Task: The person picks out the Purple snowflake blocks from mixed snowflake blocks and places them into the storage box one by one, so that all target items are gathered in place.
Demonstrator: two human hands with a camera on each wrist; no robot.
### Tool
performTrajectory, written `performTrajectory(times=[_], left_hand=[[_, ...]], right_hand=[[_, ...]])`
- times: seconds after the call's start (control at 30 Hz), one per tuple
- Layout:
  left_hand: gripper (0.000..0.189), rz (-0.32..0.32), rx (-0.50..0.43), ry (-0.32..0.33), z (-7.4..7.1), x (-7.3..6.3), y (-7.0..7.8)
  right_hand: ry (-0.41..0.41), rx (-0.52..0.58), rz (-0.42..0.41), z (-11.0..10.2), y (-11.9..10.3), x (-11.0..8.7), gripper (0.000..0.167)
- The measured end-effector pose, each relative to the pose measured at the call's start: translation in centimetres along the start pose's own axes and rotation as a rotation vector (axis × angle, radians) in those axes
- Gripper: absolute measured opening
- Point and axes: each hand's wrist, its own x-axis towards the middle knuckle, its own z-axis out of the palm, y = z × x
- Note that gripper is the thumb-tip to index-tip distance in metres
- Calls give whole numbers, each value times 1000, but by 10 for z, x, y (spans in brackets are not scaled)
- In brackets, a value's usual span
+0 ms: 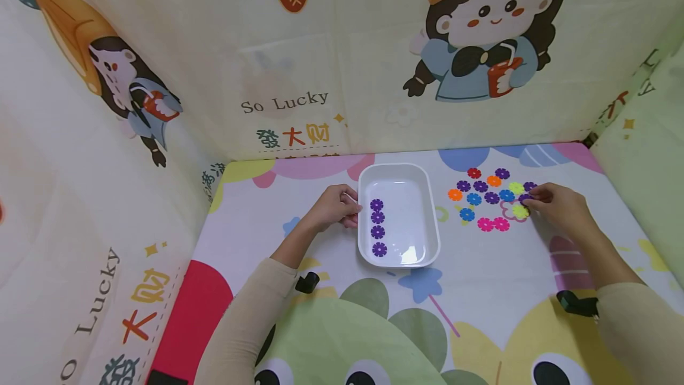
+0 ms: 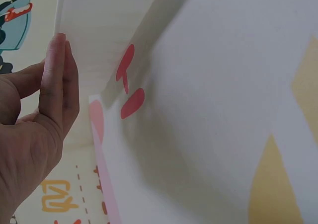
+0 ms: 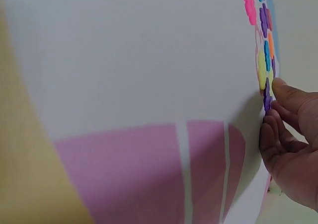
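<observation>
A white tray (image 1: 398,195) lies on the patterned table cover, with several purple flower-shaped pieces (image 1: 377,232) in a column along its left side. My left hand (image 1: 336,207) holds the tray's left rim; in the left wrist view, the fingers (image 2: 53,80) lie against the tray's outer wall (image 2: 99,35). To the tray's right, a loose group of flower pieces is spread on the cover: orange (image 1: 455,195), blue (image 1: 467,214), pink (image 1: 485,224), red (image 1: 474,173), yellow and purple. My right hand (image 1: 561,210) pinches a purple flower piece (image 3: 267,96) at this group's right edge.
Printed cloth walls (image 1: 374,106) stand behind and at both sides of the table. Dark wrist devices show below the left sleeve (image 1: 307,283) and the right sleeve (image 1: 577,303). Cartoon shapes are printed on the table cover (image 1: 481,278).
</observation>
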Motion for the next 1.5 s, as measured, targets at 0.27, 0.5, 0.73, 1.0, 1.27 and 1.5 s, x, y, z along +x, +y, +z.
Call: performTrajectory(times=[0.27,0.5,0.73,1.0,1.27,1.5], left_hand=[[26,5,9,9,1,0,0],[26,6,10,9,1,0,-2],[27,9,7,6,1,1,-3],[27,-4,17,5,0,1,-1],[27,2,11,-2,-1,0,1],[27,-4,6,2,-1,1,-1]], right_hand=[[-34,7,16,0,1,4,48],[-48,1,32,-1,0,6,46],[-67,17,61,-3,-1,9,48],[-62,32,49,-4,-1,8,46],[-26,49,0,-2,2,6,42],[-33,64,-18,-4,3,3,36]])
